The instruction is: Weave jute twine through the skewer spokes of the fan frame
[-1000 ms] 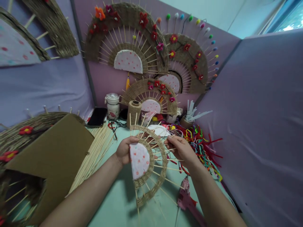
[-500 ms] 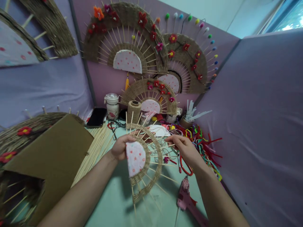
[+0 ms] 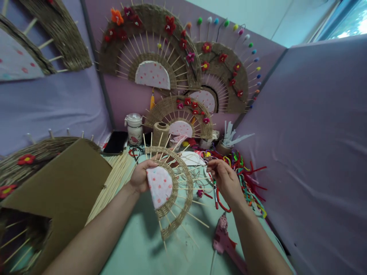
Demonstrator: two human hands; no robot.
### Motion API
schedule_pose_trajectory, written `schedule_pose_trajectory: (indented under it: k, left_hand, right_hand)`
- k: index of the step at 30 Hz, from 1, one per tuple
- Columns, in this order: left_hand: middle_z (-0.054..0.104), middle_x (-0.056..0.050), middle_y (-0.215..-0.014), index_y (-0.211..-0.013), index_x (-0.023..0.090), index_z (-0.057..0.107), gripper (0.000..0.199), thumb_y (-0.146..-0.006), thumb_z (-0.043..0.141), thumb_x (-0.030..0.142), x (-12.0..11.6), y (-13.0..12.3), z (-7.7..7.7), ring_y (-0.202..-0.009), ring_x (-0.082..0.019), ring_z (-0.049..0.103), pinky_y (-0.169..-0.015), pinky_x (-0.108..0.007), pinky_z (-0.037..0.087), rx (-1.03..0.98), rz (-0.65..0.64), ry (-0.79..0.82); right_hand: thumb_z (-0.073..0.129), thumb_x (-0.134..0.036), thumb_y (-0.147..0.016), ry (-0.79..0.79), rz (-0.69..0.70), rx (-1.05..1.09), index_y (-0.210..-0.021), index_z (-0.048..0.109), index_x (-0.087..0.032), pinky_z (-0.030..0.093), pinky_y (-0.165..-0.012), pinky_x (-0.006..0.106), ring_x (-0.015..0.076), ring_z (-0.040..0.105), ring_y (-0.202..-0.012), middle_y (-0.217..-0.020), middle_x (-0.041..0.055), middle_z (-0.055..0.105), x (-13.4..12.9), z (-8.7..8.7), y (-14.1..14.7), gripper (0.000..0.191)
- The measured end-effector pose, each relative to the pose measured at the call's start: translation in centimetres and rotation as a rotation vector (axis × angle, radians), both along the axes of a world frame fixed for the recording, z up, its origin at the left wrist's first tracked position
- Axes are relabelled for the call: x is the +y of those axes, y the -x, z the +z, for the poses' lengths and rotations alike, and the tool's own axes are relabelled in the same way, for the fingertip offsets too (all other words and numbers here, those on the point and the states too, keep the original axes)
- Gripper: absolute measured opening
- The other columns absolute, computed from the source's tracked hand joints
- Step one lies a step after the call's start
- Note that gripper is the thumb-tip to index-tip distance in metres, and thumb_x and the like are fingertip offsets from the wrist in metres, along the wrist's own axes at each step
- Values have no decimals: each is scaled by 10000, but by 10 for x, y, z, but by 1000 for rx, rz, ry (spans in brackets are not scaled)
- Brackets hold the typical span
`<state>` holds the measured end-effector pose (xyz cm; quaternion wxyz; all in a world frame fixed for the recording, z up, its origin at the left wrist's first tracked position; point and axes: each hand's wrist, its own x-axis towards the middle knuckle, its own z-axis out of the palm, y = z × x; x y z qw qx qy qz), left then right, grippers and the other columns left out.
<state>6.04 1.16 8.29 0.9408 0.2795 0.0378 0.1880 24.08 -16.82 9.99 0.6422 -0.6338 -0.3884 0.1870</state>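
My left hand (image 3: pixel 141 176) grips the straight left edge of a small half-round woven fan (image 3: pixel 187 183), its thumb on the front beside the dotted white cloth centre (image 3: pixel 159 187). Thin sticks fan out from the cloth through two bands of twine. Just right of the fan, above the scissors, my right hand (image 3: pixel 222 172) has its thumb and fingers pinched together; what they hold, perhaps a strand of twine, is too small to make out. Loose twine loops lie behind the fan.
Red-handled scissors (image 3: pixel 222 202) and a pink glue gun (image 3: pixel 222 236) lie at the right on the green table (image 3: pixel 129 244). Bundled sticks (image 3: pixel 110 183) and cardboard (image 3: pixel 69 191) are left. A twine spool (image 3: pixel 161 133), jar (image 3: pixel 134 130) and coloured pipe cleaners (image 3: pixel 250 187) stand or lie behind.
My right hand has moved slightly right, away from the fan's stick ends. The fan and my left hand have shifted a little to the left.
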Motion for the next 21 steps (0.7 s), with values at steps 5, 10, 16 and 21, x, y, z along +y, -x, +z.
schedule_pose_trajectory:
  k: [5, 10, 16, 21]
  left_hand:
    - [724, -97, -906, -1264, 87, 521, 619, -649, 449, 104, 0, -1, 0, -764, -223, 681, -748, -357, 516, 12, 61, -28]
    - [724, -75, -845, -1179, 104, 580, 550, -643, 459, 100, -1, -2, 0, -736, -211, 680, -754, -353, 512, -9, 63, -38]
    - [701, -48, -655, -723, 122, 662, 125, -666, 575, 192, -2, -3, -1, -611, -189, 662, -688, -318, 521, 137, 179, 73]
    - [731, -71, -812, -848, 139, 668, 226, -655, 639, 252, -14, -6, -6, -765, -220, 681, -785, -355, 510, 106, 105, 128]
  right_hand:
    - [523, -637, -756, 8, 142, 296, -806, 611, -214, 401, -594, 283, 162, 500, -639, -705, 32, 568, 8, -9, 12, 434]
    - [682, -474, -693, 161, 261, 398, -675, 642, -176, 317, -505, 235, 107, 443, -549, -623, 1, 558, 11, -6, 17, 301]
    - [736, -437, -634, 145, 123, 507, -630, 610, -180, 266, -434, 220, 95, 443, -499, -609, -1, 583, 20, -13, 20, 286]
    - [741, -450, -629, 56, 84, 455, -638, 612, -191, 319, -465, 230, 106, 474, -525, -619, -1, 586, 25, -10, 16, 290]
